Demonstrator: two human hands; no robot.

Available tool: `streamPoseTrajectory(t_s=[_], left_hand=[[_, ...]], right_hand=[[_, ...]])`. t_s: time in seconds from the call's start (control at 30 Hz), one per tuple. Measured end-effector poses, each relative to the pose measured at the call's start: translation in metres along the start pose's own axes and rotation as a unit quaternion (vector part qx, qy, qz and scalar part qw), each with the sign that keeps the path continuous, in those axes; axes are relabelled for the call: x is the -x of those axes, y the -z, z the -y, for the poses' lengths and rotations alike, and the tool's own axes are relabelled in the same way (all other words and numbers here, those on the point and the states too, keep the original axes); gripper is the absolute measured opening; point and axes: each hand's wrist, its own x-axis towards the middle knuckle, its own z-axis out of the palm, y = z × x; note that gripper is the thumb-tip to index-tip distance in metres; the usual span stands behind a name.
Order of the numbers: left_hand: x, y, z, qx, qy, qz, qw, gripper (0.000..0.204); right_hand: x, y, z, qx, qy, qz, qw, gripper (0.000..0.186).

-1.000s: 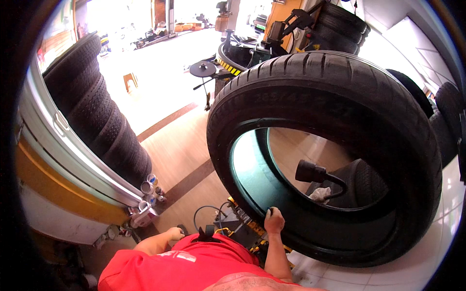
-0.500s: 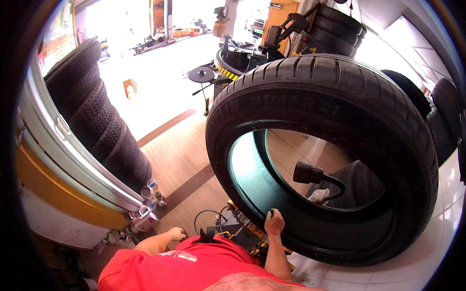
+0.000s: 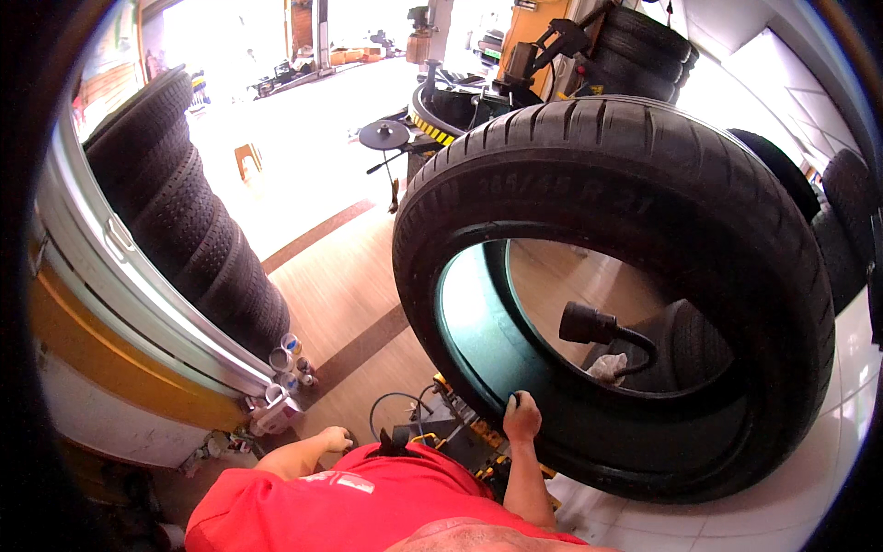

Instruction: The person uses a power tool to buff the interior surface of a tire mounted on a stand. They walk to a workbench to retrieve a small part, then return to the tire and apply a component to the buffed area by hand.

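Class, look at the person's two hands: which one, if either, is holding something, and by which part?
The right hand grips the large black tyre by its lower inner rim edge. The left hand hangs low beside the body; whether it holds anything cannot be told.

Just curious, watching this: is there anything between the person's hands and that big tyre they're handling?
Nothing for the right hand: it already grips the inner rim of the upright tyre. The left hand hangs lower left, apart from it, near a black cable.
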Motion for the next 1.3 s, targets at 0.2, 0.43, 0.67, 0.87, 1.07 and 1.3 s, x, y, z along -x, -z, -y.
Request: streamPoseTrajectory(t_s=[0.2,0.43,0.67,0.87,1.07,1.3], left_hand=[[0.007,0.009,-0.013,-0.007,-0.012,0.009,1.0,0.042],[-0.018,-0.006,0.006,0.005,-0.124,-0.056,0.991,0.038],[-0.034,-0.013,0.02,-0.028,-0.164,-0.004,0.986,0.032],[-0.033,-0.011,0.043,-0.024,-0.185,-0.021,0.982,0.033],[-0.012,-0.014,0.018,0.004,-0.133,-0.019,0.991,0.039],[-0.008,-0.02,0.027,0.026,-0.165,-0.046,0.985,0.039]], right_hand=[[-0.004,0.0,-0.002,0.006,-0.006,0.011,1.0,0.016],[-0.007,-0.006,-0.007,0.019,0.012,0.008,1.0,0.019],[-0.004,0.0,-0.014,0.047,-0.01,0.044,0.998,0.018],[-0.006,0.001,-0.006,0.028,-0.013,0.028,0.999,0.014],[-0.005,-0.005,-0.013,0.043,-0.017,0.023,0.999,0.014],[-0.005,0.0,-0.01,0.041,-0.013,0.039,0.998,0.015]])
